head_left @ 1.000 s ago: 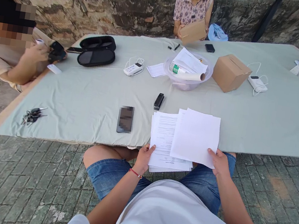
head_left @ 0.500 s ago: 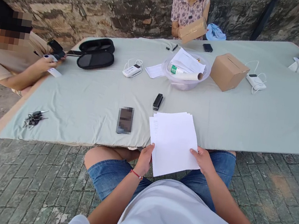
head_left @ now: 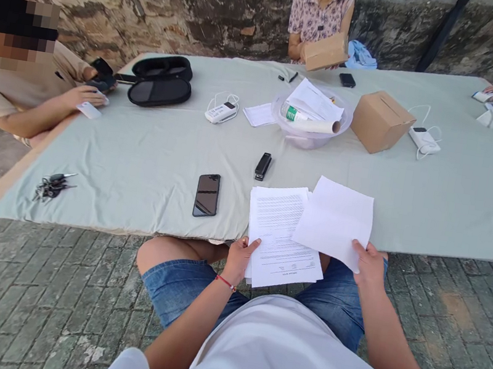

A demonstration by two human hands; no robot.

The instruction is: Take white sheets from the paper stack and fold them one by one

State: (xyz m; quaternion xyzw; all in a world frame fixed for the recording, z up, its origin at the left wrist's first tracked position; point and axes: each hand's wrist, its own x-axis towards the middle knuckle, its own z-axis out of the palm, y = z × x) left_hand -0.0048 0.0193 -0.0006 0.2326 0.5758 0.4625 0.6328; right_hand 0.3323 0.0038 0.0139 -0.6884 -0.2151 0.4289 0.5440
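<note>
My left hand (head_left: 240, 259) is closed on the left edge of a stack of printed paper (head_left: 279, 230), thumb on top. The stack reaches past the table's near edge over my lap, and its top page carries lines of small text. Between the fingers of my right hand (head_left: 369, 266) is a blank-looking white sheet (head_left: 337, 220), held by its lower right corner. That sheet is turned slightly and covers the stack's right upper part. A black stapler (head_left: 263, 166) lies just beyond the stack, and a black phone (head_left: 207, 195) lies to its left.
On the cloth-covered table (head_left: 145, 175) are keys (head_left: 54, 186), a black case (head_left: 159, 91), a white device with a cable (head_left: 221, 112), a plastic basin (head_left: 281, 112) of papers and a cardboard box (head_left: 382, 122). Co-workers sit at the left, far side and right.
My right hand has moved right, drawing the white sheet off the stack and baring a printed page. My left hand has stayed at the stack's left edge.
</note>
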